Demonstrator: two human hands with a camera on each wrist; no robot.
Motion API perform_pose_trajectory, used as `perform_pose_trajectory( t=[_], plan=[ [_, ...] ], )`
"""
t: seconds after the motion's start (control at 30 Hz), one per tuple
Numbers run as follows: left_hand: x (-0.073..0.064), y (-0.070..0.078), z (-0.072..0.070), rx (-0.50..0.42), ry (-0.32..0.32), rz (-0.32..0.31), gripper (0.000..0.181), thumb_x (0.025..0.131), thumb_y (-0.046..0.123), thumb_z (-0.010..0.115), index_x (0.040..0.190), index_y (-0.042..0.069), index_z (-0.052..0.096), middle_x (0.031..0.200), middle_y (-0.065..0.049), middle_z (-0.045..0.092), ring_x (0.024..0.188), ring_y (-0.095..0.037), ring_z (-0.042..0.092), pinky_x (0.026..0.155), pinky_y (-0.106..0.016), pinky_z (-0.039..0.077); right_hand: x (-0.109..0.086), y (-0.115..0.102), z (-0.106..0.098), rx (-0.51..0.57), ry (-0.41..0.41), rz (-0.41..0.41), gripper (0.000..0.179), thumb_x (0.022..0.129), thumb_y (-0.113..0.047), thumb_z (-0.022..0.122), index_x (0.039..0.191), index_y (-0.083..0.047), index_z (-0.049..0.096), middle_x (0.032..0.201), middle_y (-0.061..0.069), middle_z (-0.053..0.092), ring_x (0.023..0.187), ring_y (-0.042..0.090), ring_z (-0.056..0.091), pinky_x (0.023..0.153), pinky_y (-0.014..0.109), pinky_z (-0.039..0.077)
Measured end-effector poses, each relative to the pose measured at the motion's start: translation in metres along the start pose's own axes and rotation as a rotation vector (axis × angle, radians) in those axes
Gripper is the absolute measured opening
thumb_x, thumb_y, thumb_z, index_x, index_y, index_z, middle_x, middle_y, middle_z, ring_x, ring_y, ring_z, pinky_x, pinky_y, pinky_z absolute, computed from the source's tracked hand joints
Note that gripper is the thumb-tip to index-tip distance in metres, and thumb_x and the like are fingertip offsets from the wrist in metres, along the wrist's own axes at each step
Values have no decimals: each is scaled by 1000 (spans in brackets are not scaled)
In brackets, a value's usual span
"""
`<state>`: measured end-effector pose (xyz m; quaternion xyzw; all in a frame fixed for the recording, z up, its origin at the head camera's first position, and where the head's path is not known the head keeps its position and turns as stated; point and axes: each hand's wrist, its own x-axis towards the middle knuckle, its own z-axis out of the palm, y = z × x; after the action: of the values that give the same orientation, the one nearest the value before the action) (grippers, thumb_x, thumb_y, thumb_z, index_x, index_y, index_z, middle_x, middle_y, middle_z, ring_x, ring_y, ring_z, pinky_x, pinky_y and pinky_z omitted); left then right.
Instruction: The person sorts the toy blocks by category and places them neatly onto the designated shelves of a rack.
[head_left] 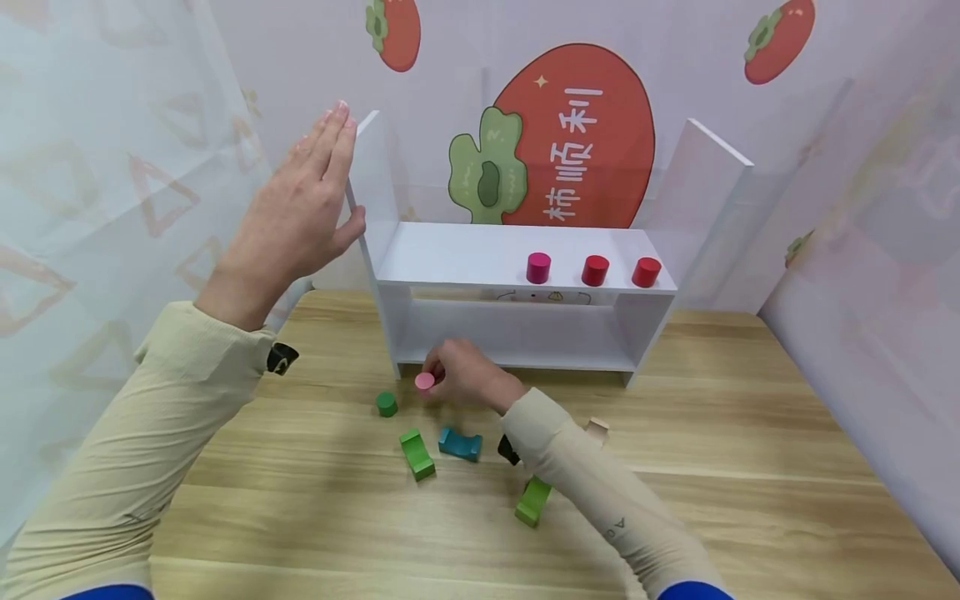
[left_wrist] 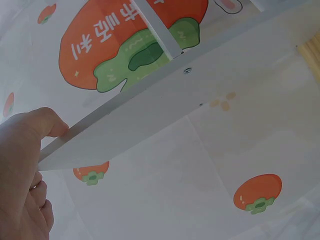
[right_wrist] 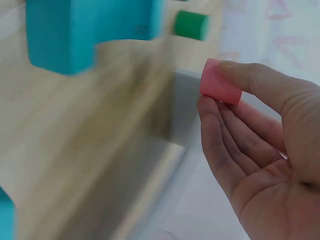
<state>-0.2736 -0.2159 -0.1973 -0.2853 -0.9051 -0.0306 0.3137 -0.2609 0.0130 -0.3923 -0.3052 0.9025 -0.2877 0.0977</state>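
Observation:
A white shelf (head_left: 517,287) with tall side panels stands at the back of the table. My left hand (head_left: 300,196) is at the upper end of its left panel (left_wrist: 135,115); the left wrist view has the thumb on one side of the board and the fingers on the other. In front of the shelf's lower left, my right hand (head_left: 468,375) pinches a small pink cylinder (right_wrist: 220,82) between thumb and fingertips, above the table. A green cylinder (head_left: 386,404) stands just left of it. On the upper board are a magenta cylinder (head_left: 537,268) and two red cylinders (head_left: 595,271).
Nearer on the wooden table (head_left: 315,500) lie a teal notched block (head_left: 460,444), a light-green notched block (head_left: 417,455), another green block (head_left: 533,502) partly under the right forearm, and a beige block (head_left: 597,430). Printed cloth hangs behind and on both sides.

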Motion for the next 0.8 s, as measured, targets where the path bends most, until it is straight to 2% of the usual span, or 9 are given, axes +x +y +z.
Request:
perform_pose_trajectory(
  t=[0.27, 0.43, 0.63, 0.8],
  plan=[
    [-2, 0, -3, 7, 9, -9, 85, 98, 13, 60, 166, -7, 13, 178, -19, 12, 165, -37, 17, 135, -53, 20, -19, -36, -47, -47, -77, -100, 16, 89, -19, 86, 101, -10, 81, 91, -1, 78, 81, 8, 69, 76, 17, 60],
    [-1, 1, -4, 12, -2, -19, 85, 98, 13, 59, 166, -7, 13, 178, -19, 10, 166, -37, 16, 135, -52, 18, -29, -58, -85, -52, -105, -119, 17, 89, -21, 86, 102, -12, 81, 93, -2, 78, 86, 8, 72, 81, 19, 61],
    [0, 4, -6, 45, -33, -35, 85, 100, 17, 59, 167, -6, 11, 178, -18, 7, 166, -36, 14, 136, -52, 17, -41, -73, -130, -66, -92, -124, 18, 89, -22, 86, 104, -14, 81, 95, -2, 79, 89, 9, 74, 86, 23, 63],
    [0, 7, -7, 77, -65, -51, 88, 100, 20, 61, 167, -5, 10, 179, -17, 5, 166, -36, 12, 136, -52, 14, -48, -80, -165, -107, -43, -119, 19, 88, -24, 87, 104, -15, 81, 95, -2, 79, 88, 12, 75, 87, 27, 63]
  ],
)
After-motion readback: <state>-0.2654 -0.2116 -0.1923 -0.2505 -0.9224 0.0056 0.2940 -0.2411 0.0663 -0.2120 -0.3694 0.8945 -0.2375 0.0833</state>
